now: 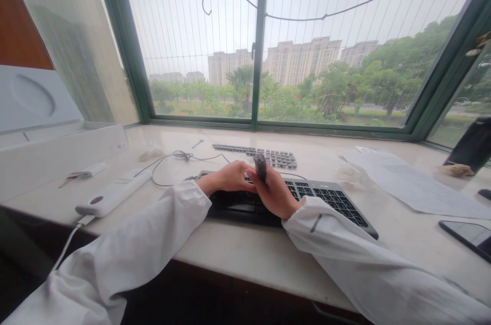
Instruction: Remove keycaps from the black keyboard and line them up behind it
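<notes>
A black keyboard (324, 193) lies at the front edge of the counter, its right part showing rows of dark square key places. Over its middle, my right hand (274, 192) is closed around a thick black handle (260, 166) that points up; its working end is hidden below the hand. My left hand (229, 178) is curled right beside it, thumb and forefinger bent toward the handle. Whatever lies between the left fingertips is hidden. Behind the keyboard, loose dark keycaps (282, 158) are laid out in rows, with a long strip of them reaching left.
To the left are a white power strip (111, 196), a small white adapter (91, 169), a coiled cable (181, 155) and a large white box (61, 151). Paper sheets (414, 182) and a phone (470, 235) lie on the right. A window (254, 59) closes off the back.
</notes>
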{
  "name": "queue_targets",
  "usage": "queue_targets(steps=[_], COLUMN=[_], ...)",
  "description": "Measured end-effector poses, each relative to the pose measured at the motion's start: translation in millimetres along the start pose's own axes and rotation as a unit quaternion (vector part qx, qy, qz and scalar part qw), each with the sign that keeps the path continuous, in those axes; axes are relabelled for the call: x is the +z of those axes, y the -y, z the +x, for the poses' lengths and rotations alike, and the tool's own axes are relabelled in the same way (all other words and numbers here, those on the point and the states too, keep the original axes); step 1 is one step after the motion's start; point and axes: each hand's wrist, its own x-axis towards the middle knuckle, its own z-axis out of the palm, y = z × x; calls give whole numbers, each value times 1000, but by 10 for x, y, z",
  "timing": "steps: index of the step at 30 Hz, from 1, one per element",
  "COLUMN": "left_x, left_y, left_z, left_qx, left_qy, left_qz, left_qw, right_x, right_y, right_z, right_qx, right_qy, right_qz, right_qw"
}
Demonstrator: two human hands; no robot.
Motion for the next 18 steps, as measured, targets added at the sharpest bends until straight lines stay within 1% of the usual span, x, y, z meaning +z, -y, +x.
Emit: queue_targets(steps=[4, 8, 12, 18], left_x=[18, 39, 54, 54], left_y=[32, 64, 80, 116], left_z=[2, 6, 12, 15], left_qx=[-23, -19, -30, -33], left_qy=[3, 3, 2, -9], left_qz=[-4, -23, -19, -19], left_qw=[1000, 1000, 999, 999], right_x=[-4, 2, 9, -3], right_y=[9, -1, -6, 7], right_z=[-3, -7, -9, -26], right_qx=[9, 7, 4, -30], right_qy=[3, 4, 0, 6], right_qz=[-6, -9, -14, -28], right_qw=[1000, 1000, 1000, 999])
